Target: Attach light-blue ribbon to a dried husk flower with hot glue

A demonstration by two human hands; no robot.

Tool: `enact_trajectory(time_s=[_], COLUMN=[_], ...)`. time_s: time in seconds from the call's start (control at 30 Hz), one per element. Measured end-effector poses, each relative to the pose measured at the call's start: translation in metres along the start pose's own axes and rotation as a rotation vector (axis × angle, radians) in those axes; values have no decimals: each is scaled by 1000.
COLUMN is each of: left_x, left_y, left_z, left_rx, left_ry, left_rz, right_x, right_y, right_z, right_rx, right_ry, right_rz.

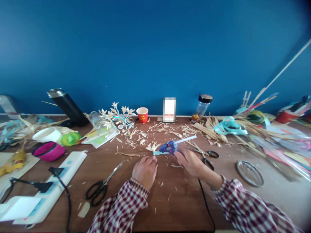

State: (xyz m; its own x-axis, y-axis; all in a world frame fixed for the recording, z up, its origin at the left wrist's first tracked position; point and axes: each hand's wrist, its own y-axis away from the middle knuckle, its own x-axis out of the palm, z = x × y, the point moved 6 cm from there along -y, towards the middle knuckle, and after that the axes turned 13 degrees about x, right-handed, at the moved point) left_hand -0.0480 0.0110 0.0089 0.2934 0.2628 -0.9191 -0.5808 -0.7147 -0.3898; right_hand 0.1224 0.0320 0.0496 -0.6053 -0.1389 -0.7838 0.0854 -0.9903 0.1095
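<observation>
My right hand (190, 162) is wrapped round the handle of a blue hot glue gun (168, 148), from whose back a white glue stick (186, 139) pokes out. The gun's nozzle points left, over a light blue ribbon (159, 153). A pale flower with pointed petals (152, 147) lies at the ribbon's left end. Just in front of it, my left hand (145, 171) is palm down, with fingers curled together at the flower's base; its fingertips are partly hidden. Black-handled scissors (100, 187) lie left of that hand, and a second pair (211, 154) lies beyond my right wrist.
Dried husk scraps (136, 136) litter the table's middle. Behind them stand a bunch of finished flowers (116, 116), a red paper cup (142, 117) and a jar (201, 108). A power strip (52, 187) lies left. The gun's black cord (205, 200) runs to the front edge.
</observation>
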Motion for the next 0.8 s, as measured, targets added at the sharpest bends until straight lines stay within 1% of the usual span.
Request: enact_trajectory(time_s=[0.3, 0.5, 0.7, 0.8], left_x=[-2, -2, -1, 0], left_y=[-2, -2, -2, -2], left_z=[-1, -1, -1, -1], left_rx=[5, -9, 2, 7], left_ry=[-6, -4, -3, 2], left_rz=[-1, 5, -8, -5], right_x=[0, 4, -1, -1], right_y=[0, -2, 2, 3], right_z=[-3, 1, -3, -4], right_rx=[-19, -40, -12, -7], right_ry=[-22, -33, -27, -40], right_rz=[5, 20, -21, -5])
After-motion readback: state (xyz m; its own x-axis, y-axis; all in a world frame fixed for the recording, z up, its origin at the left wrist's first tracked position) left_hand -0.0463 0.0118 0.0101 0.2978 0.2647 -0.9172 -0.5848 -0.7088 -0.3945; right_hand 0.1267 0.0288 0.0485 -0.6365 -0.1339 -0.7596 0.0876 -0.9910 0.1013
